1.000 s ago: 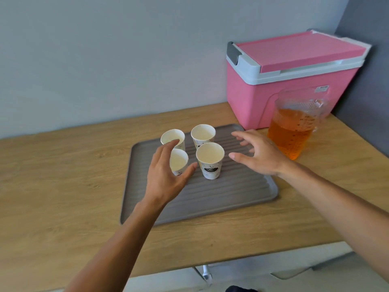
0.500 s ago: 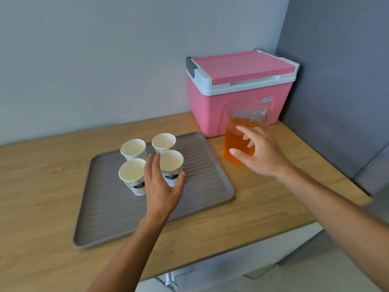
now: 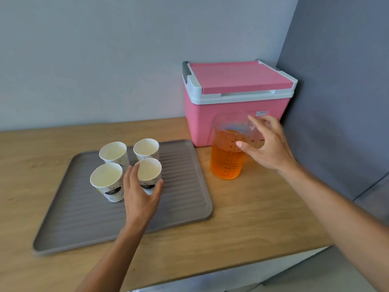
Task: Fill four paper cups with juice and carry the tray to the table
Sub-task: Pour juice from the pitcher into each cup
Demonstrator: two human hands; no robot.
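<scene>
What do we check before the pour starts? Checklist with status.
1. Four cups upright on the tray: ok.
2. Cups empty: ok.
3. Left hand holds near-right cup: ok.
4. Right hand gripping jug: not ok, fingers open at its rim.
5. Juice in jug: ok, over half.
6. Jug handle position: cannot tell.

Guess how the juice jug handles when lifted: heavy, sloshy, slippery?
Probably heavy for its size: the jug is clear, thin-looking plastic but over half full of juice. Likely to slosh if tilted fast, since it has no lid. Smooth walls may be slippery; the right hand reaches for the rim, and I can't see a handle.
</scene>
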